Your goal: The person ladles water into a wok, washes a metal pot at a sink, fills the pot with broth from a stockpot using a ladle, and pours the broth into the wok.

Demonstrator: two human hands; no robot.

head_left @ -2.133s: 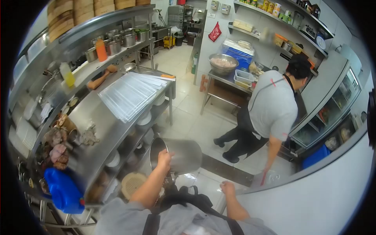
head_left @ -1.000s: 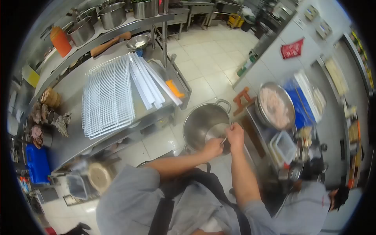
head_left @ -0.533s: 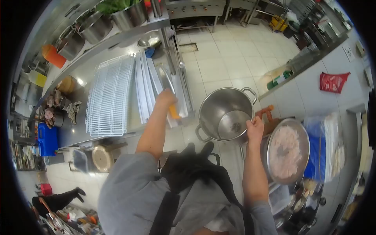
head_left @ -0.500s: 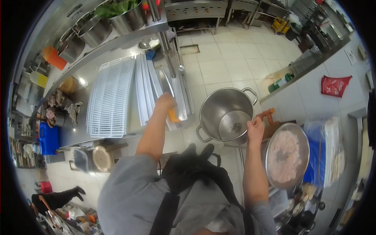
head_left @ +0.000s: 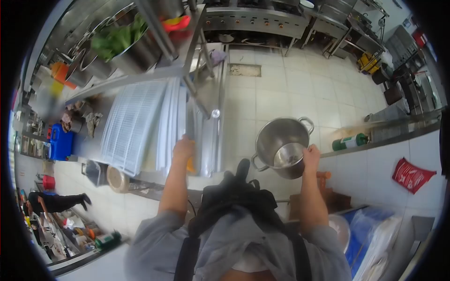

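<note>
My right hand (head_left: 310, 157) is closed on the near right rim of a large steel pot (head_left: 282, 146), which is tilted so that its inside shows, with a handle on either side. My left hand (head_left: 183, 149) is over the right end of the steel counter, beside white strips (head_left: 170, 126) and an orange object (head_left: 191, 164); its fingers are blurred and I cannot make out what they touch. White wire racks (head_left: 133, 122) lie left of the strips.
Steel pots, one with leafy greens (head_left: 119, 40), stand on the shelf at the upper left. A stove (head_left: 253, 22) is at the far end. A green cylinder (head_left: 350, 142) lies right of the pot. Another person (head_left: 51, 203) stands at the lower left. A steel bowl (head_left: 340, 229) sits by my right arm.
The view has shifted forward along the aisle. Earlier both hands were at the pot; my left hand has since moved off to the counter's end, while my right has kept hold of the rim.
</note>
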